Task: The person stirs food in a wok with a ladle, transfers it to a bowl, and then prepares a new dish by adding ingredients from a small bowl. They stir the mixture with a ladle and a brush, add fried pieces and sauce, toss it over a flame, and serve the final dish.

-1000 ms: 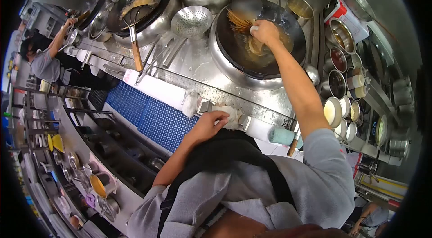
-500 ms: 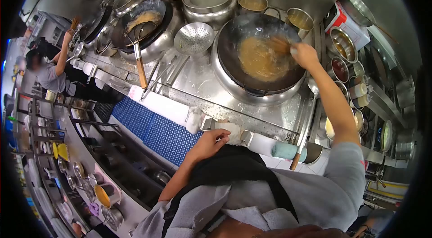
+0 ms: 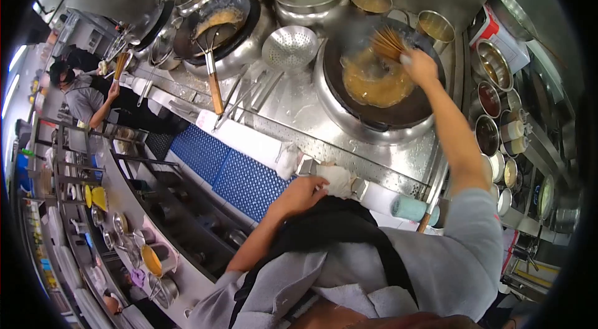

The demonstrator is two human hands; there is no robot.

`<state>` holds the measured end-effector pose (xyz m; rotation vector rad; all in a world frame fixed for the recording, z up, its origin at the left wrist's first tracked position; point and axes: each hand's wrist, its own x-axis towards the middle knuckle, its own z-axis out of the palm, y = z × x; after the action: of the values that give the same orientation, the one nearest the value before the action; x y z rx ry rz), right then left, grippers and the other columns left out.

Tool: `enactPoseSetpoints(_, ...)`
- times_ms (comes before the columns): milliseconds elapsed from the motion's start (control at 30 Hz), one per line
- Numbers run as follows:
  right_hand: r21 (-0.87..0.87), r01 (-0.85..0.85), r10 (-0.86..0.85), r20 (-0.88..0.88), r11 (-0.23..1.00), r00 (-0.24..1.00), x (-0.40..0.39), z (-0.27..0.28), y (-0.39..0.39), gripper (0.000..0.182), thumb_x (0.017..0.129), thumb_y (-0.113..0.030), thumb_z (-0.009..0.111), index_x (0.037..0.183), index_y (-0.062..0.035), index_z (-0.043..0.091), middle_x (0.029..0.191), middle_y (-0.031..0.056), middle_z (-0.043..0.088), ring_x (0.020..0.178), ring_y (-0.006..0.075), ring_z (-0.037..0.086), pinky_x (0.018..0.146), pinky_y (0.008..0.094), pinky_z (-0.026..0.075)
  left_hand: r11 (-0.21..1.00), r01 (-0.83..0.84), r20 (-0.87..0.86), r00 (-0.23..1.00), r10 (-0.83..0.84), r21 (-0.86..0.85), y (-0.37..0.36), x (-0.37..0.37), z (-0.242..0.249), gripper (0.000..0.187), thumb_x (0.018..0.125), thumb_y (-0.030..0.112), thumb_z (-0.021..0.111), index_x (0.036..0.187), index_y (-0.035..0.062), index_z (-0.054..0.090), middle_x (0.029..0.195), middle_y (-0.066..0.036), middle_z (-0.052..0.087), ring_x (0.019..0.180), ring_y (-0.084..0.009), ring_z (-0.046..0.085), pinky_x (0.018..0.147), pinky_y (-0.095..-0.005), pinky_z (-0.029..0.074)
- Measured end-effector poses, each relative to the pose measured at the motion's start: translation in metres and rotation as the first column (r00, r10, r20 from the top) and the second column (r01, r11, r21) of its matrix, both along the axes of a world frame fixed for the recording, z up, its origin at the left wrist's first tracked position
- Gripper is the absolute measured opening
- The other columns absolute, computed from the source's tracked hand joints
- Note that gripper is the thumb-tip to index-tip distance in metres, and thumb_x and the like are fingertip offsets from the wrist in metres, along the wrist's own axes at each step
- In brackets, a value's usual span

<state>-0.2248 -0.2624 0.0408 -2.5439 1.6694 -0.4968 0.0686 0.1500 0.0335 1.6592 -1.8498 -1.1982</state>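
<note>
My right hand [image 3: 421, 69] is closed round a bamboo wok brush [image 3: 389, 44], its bristles over the far side of a large dark wok [image 3: 352, 111]. Cloudy brown liquid [image 3: 383, 87] pools in the bottom of that wok, which sits on a round steel burner ring [image 3: 324, 95]. Down at the counter's front edge, my left hand [image 3: 302, 194] rests with loosely bent fingers, thumb apart, holding nothing. Right beside its fingertips lies a white cloth [image 3: 335, 181] on the front rail.
Left of the wok are a perforated strainer [image 3: 290, 47] and a second wok [image 3: 187, 39] with a wooden-handled skimmer [image 3: 215, 89]. Sauce containers [image 3: 489, 98] line the right side. A co-worker [image 3: 87, 95] stands far left holding a brush [image 3: 121, 64]. A long-handled ladle [image 3: 436, 189] lies at the front right.
The brush has come up out of the brown liquid toward the wok's far side. The whole view has shifted, moving the scene rightward. The co-worker's brush has been lowered.
</note>
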Motion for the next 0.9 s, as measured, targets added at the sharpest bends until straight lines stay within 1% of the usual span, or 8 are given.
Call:
enactPoseSetpoints(67,0.104,0.113,-0.120,0.070,0.988,0.990,0.059,0.003,0.013,0.032,0.084,-0.023,0.072,0.116,-0.0153,0.074,0.107,0.0175,0.073,0.101,0.0385,0.070,0.091,0.0491,0.055,0.998,0.037,0.015,0.999,-0.036,-0.049,-0.025,-0.012,0.016,0.027,0.095,0.017,0.069,0.116,-0.0004,0.070,0.100,-0.021,0.074,0.089,-0.0332,0.072,0.081,-0.0408,0.056)
enactPoseSetpoints(233,0.201,-0.185,0.125,0.276,0.962,0.953,0.072,0.012,0.098,0.032,0.084,-0.022,0.072,0.114,-0.0114,0.074,0.109,0.0199,0.074,0.103,0.0405,0.069,0.092,0.0474,0.054,0.912,0.107,-0.033,0.991,-0.130,-0.396,-0.087,-0.050,0.028,0.022,0.093,0.016,0.069,0.108,0.0005,0.072,0.101,-0.019,0.071,0.090,-0.0359,0.069,0.082,-0.0429,0.055)
enactPoseSetpoints(300,0.239,-0.304,0.245,0.248,0.922,0.937,0.039,0.049,0.138,0.034,0.082,-0.022,0.073,0.114,-0.0105,0.074,0.109,0.0208,0.073,0.104,0.0404,0.069,0.092,0.0469,0.054,0.892,0.095,0.006,0.995,-0.103,-0.442,-0.105,-0.062,0.033,0.021,0.092,0.015,0.069,0.106,0.0010,0.073,0.105,-0.018,0.070,0.096,-0.0366,0.067,0.087,-0.0434,0.054)
enactPoseSetpoints(400,0.336,-0.223,0.243,-0.016,0.915,0.970,-0.023,0.100,0.166,0.037,0.080,-0.021,0.076,0.116,-0.0131,0.074,0.112,0.0189,0.071,0.107,0.0386,0.068,0.094,0.0462,0.054,0.734,-0.027,0.005,0.999,0.041,-0.679,-0.127,-0.081,0.018,0.020,0.090,0.013,0.070,0.106,0.0015,0.072,0.115,-0.017,0.067,0.109,-0.0370,0.061,0.094,-0.0458,0.050)
enactPoseSetpoints(533,0.175,0.104,-0.041,-0.330,0.979,0.943,-0.083,0.092,0.125,0.039,0.079,-0.017,0.076,0.117,-0.0140,0.070,0.107,0.0178,0.068,0.104,0.0370,0.068,0.092,0.0471,0.055,0.791,0.054,0.214,0.972,0.098,-0.609,-0.153,-0.106,-0.004,0.023,0.087,0.014,0.072,0.107,0.0023,0.072,0.118,-0.015,0.063,0.109,-0.0353,0.056,0.093,-0.0473,0.046)
enactPoseSetpoints(667,0.018,0.043,-0.040,-0.132,0.999,0.990,-0.051,0.020,0.004,0.032,0.094,-0.027,0.060,0.119,-0.0112,0.068,0.113,0.0172,0.072,0.107,0.0371,0.068,0.092,0.0502,0.053,0.853,0.263,0.476,0.879,-0.019,-0.451,-0.177,-0.126,-0.023,0.024,0.096,0.022,0.058,0.092,0.0016,0.069,0.097,-0.016,0.069,0.096,-0.0337,0.063,0.089,-0.0458,0.046)
enactPoseSetpoints(767,0.112,0.098,-0.090,-0.074,0.989,0.993,0.040,0.015,-0.013,0.024,0.087,-0.019,0.062,0.104,-0.0079,0.074,0.108,0.0202,0.074,0.106,0.0384,0.070,0.091,0.0506,0.055,0.909,0.299,0.579,0.812,-0.082,-0.292,-0.188,-0.140,-0.020,0.032,0.099,0.027,0.052,0.087,0.0041,0.071,0.085,-0.016,0.073,0.086,-0.0349,0.070,0.083,-0.0472,0.049)
enactPoseSetpoints(900,0.184,0.027,-0.024,-0.017,0.982,1.000,0.049,0.054,0.039,0.033,0.081,-0.024,0.072,0.112,-0.0118,0.077,0.112,0.0190,0.073,0.108,0.0370,0.069,0.095,0.0464,0.055,0.936,0.213,0.577,0.816,-0.013,-0.281,-0.187,-0.147,-0.027,0.037,0.098,0.036,0.059,0.080,0.0086,0.077,0.080,-0.015,0.075,0.081,-0.0343,0.074,0.085,-0.0456,0.053)
